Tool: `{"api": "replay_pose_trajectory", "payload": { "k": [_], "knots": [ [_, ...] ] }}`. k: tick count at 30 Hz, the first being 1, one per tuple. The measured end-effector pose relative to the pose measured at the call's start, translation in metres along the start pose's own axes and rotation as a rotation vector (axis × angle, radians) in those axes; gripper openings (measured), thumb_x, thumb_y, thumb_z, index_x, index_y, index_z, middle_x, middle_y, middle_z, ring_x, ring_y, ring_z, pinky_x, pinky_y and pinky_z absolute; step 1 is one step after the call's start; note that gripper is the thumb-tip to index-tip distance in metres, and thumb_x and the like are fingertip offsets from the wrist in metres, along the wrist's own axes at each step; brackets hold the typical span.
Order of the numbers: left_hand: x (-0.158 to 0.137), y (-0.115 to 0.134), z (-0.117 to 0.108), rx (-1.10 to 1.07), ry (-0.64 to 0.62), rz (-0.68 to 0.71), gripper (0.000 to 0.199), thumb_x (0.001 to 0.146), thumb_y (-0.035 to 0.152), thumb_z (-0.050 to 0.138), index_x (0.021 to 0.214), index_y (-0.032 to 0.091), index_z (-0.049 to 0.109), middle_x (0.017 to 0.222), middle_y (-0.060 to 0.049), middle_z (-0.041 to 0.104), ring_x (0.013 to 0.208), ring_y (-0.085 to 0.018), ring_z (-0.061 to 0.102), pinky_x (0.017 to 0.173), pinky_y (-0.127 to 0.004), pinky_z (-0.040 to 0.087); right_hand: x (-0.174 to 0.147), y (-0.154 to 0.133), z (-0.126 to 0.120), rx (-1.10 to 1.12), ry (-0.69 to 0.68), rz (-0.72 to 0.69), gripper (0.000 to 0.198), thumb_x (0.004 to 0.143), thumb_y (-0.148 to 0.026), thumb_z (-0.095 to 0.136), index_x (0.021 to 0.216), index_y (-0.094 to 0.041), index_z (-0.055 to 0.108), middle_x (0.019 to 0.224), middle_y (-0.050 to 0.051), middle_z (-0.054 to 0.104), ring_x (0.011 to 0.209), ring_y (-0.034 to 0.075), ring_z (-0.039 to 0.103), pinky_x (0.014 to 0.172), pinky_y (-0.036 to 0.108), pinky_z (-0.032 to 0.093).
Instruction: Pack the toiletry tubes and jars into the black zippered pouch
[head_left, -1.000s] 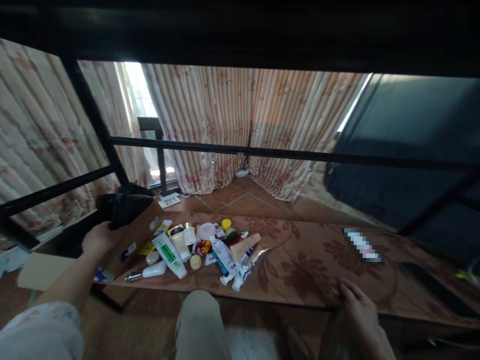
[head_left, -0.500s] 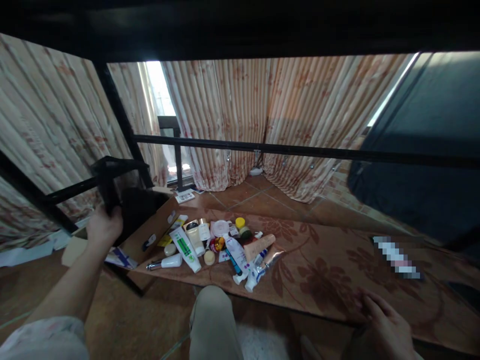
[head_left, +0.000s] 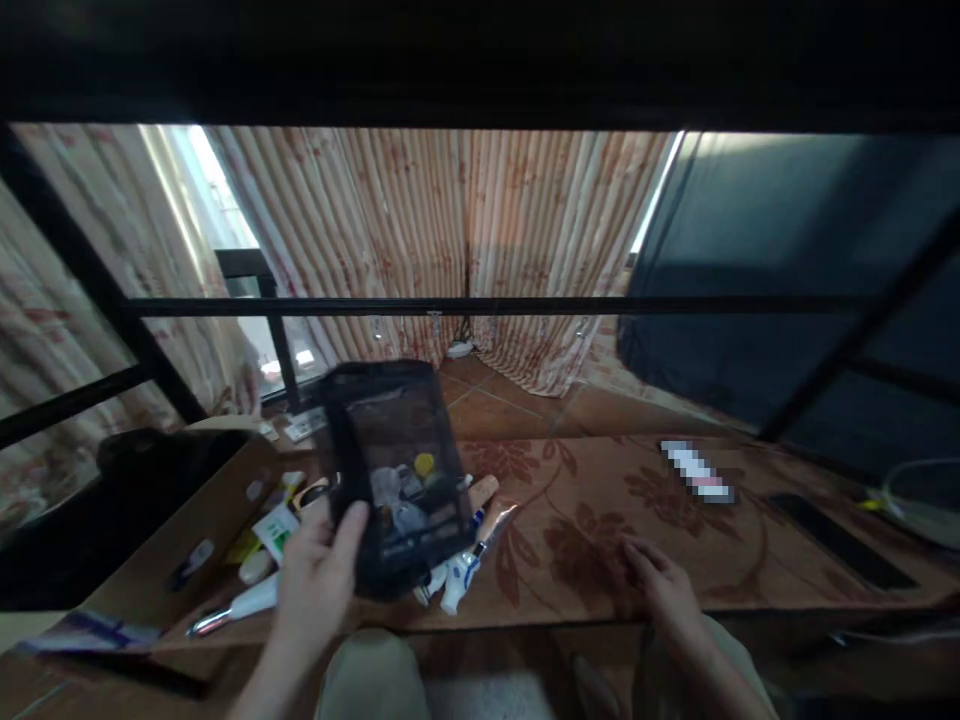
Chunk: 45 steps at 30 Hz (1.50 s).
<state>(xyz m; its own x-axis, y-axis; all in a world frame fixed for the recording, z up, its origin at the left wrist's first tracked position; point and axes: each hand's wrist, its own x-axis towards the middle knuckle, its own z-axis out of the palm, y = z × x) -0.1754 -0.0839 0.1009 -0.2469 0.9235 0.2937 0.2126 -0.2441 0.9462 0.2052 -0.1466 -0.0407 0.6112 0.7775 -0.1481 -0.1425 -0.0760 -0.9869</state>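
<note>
My left hand (head_left: 319,560) is closed on the left edge of a black mesh bag (head_left: 405,430), lifted over the covered surface. Its see-through mesh partly hides a pile of toiletries, with a yellow cap (head_left: 424,464) showing through. To the left of the bag lie a green-and-white tube (head_left: 275,530) and a white bottle with a silver end (head_left: 251,598). Right of it are a rose-gold tube (head_left: 495,520) and a white-and-blue tube (head_left: 461,578). My right hand (head_left: 664,590), with nothing in it, hovers or rests by the front edge, its fingers loosely extended.
A cardboard box (head_left: 217,530) with black items inside stands at the left. On the brown floral cloth (head_left: 585,500) are a pixelated object (head_left: 697,472) and a dark flat strip (head_left: 840,540). A black metal bar (head_left: 525,306) crosses behind, before curtains (head_left: 420,220).
My left hand has carried the black mesh bag from above the box rightward, in front of the toiletries. The view has turned right. My right hand stays by the front edge.
</note>
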Motion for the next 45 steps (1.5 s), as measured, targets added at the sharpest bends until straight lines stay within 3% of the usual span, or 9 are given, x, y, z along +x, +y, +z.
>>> {"api": "replay_pose_trajectory", "payload": {
  "k": [3, 6, 12, 15, 18, 25, 29, 36, 45],
  "knots": [
    [-0.029, -0.014, 0.084, -0.134, -0.393, -0.042, 0.033, 0.077, 0.044, 0.059, 0.099, 0.019, 0.066, 0.093, -0.006, 0.07, 0.092, -0.024, 0.063, 0.081, -0.035, 0.051, -0.001, -0.009, 0.02, 0.055, -0.096, -0.007, 0.044, 0.06, -0.052, 0.074, 0.084, -0.015, 0.068, 0.07, 0.003, 0.067, 0.056, 0.014, 0.056, 0.052, 0.023, 0.044],
    [-0.038, -0.033, 0.147, -0.153, -0.586, -0.002, 0.031, 0.084, 0.04, 0.052, 0.104, 0.02, 0.065, 0.1, -0.007, 0.069, 0.101, -0.025, 0.061, 0.091, -0.04, 0.046, 0.007, -0.019, 0.036, 0.136, -0.184, -0.038, 0.043, 0.067, -0.057, 0.067, 0.083, -0.017, 0.069, 0.07, 0.002, 0.067, 0.06, 0.015, 0.058, 0.055, 0.024, 0.044],
    [-0.014, -0.063, 0.209, -0.031, -0.51, -0.035, 0.029, 0.081, 0.042, 0.054, 0.096, 0.019, 0.064, 0.094, -0.009, 0.068, 0.094, -0.027, 0.062, 0.09, -0.043, 0.045, 0.056, -0.043, 0.061, 0.284, -0.328, 0.032, 0.055, 0.075, -0.066, 0.053, 0.095, -0.017, 0.068, 0.083, 0.005, 0.071, 0.08, 0.02, 0.064, 0.072, 0.03, 0.048],
    [-0.01, -0.064, 0.219, -0.051, -0.51, -0.019, 0.033, 0.083, 0.04, 0.053, 0.108, 0.02, 0.06, 0.106, -0.009, 0.065, 0.102, -0.025, 0.059, 0.095, -0.04, 0.043, 0.081, -0.047, 0.079, 0.259, -0.242, -0.061, 0.042, 0.07, -0.052, 0.067, 0.096, -0.019, 0.067, 0.091, 0.002, 0.071, 0.085, 0.017, 0.063, 0.08, 0.028, 0.046],
    [-0.016, -0.066, 0.218, -0.11, -0.573, -0.038, 0.044, 0.085, 0.038, 0.052, 0.127, 0.023, 0.049, 0.128, -0.007, 0.055, 0.12, -0.022, 0.05, 0.105, -0.038, 0.035, 0.095, -0.041, 0.096, 0.237, -0.245, -0.012, 0.037, 0.065, -0.047, 0.072, 0.089, -0.019, 0.067, 0.082, 0.001, 0.071, 0.077, 0.017, 0.064, 0.076, 0.029, 0.048],
    [-0.027, -0.082, 0.202, -0.249, -0.624, -0.204, 0.054, 0.087, 0.045, 0.048, 0.137, 0.027, 0.042, 0.146, -0.002, 0.038, 0.14, -0.021, 0.023, 0.116, -0.037, 0.019, 0.089, -0.019, 0.109, 0.307, -0.225, 0.12, 0.032, 0.061, -0.045, 0.075, 0.075, -0.018, 0.067, 0.069, 0.0, 0.07, 0.074, 0.02, 0.065, 0.07, 0.031, 0.051],
    [-0.03, -0.073, 0.199, -0.362, -0.724, -0.202, 0.052, 0.089, 0.042, 0.045, 0.139, 0.029, 0.038, 0.149, 0.001, 0.034, 0.139, -0.02, 0.024, 0.116, -0.036, 0.018, 0.092, -0.013, 0.106, 0.394, -0.152, 0.19, 0.028, 0.061, -0.041, 0.075, 0.077, -0.019, 0.067, 0.074, 0.001, 0.071, 0.08, 0.022, 0.066, 0.072, 0.033, 0.053],
    [-0.033, -0.068, 0.204, -0.429, -0.82, -0.301, 0.047, 0.086, 0.033, 0.052, 0.133, 0.028, 0.047, 0.133, -0.003, 0.054, 0.125, -0.024, 0.046, 0.104, -0.039, 0.039, 0.099, -0.003, 0.1, 0.378, -0.168, 0.368, 0.031, 0.072, -0.047, 0.064, 0.085, -0.018, 0.067, 0.076, 0.005, 0.072, 0.073, 0.024, 0.066, 0.065, 0.036, 0.054],
    [-0.028, -0.069, 0.211, -0.136, -0.747, 0.125, 0.038, 0.082, 0.015, 0.053, 0.118, 0.023, 0.058, 0.113, -0.006, 0.063, 0.105, -0.021, 0.056, 0.095, -0.035, 0.042, 0.085, 0.0, 0.106, 0.07, -0.132, 0.11, 0.028, 0.068, -0.045, 0.066, 0.079, -0.019, 0.064, 0.067, -0.002, 0.065, 0.064, 0.016, 0.058, 0.058, 0.026, 0.045]
  ]
}}
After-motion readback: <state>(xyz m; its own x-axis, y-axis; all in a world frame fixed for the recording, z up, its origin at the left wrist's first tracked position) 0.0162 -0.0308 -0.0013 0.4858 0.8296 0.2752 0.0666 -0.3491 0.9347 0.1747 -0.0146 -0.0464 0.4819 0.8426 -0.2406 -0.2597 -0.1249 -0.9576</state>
